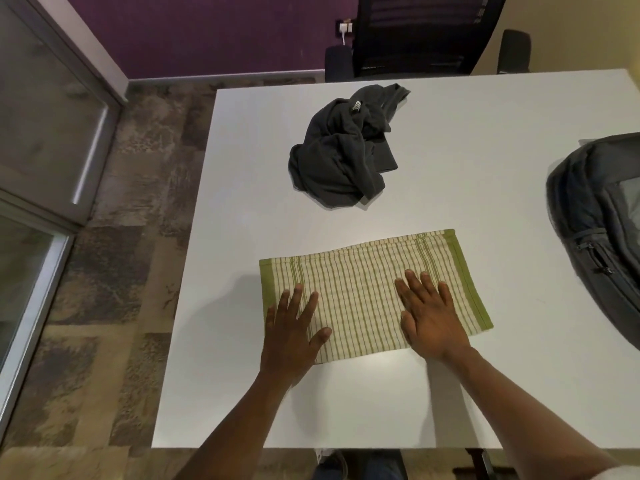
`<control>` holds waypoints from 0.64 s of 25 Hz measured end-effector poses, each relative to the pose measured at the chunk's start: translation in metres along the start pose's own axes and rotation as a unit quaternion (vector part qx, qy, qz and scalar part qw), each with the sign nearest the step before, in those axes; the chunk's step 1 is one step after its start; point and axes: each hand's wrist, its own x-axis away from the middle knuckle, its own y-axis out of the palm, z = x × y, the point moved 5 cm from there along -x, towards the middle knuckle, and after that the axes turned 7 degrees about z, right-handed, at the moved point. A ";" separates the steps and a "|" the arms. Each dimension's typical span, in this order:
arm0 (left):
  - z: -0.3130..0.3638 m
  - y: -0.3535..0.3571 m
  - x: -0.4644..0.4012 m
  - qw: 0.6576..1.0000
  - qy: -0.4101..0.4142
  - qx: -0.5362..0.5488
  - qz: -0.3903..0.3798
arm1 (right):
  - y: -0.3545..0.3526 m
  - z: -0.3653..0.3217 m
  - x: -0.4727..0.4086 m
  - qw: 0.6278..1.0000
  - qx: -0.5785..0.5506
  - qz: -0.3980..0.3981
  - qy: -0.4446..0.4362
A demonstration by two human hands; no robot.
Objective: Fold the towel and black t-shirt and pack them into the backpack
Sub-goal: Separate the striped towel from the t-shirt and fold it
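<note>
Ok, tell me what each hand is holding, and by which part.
Nothing is gripped: left hand and right hand lie flat on the green-striped cloth towel.

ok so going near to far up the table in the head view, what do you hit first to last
hands, left and right, flat on the striped towel → crumpled black t-shirt → office chair beyond the table's far edge. The backpack spans the right side, so it has no clear place.
</note>
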 end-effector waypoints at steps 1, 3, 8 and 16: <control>0.003 -0.003 0.002 1.000 -0.006 -0.002 -0.001 | -0.008 -0.006 0.001 1.000 -0.002 0.009 0.028; 0.007 -0.009 0.007 1.000 -0.019 -0.004 0.003 | -0.018 -0.028 0.012 0.997 -0.023 0.032 0.071; 0.013 -0.018 0.018 0.999 -0.011 0.039 0.029 | 0.004 -0.078 0.053 0.996 -0.045 -0.025 0.075; 0.007 -0.018 0.025 0.977 -0.040 0.193 -0.077 | -0.009 -0.051 0.039 0.993 -0.060 -0.073 0.066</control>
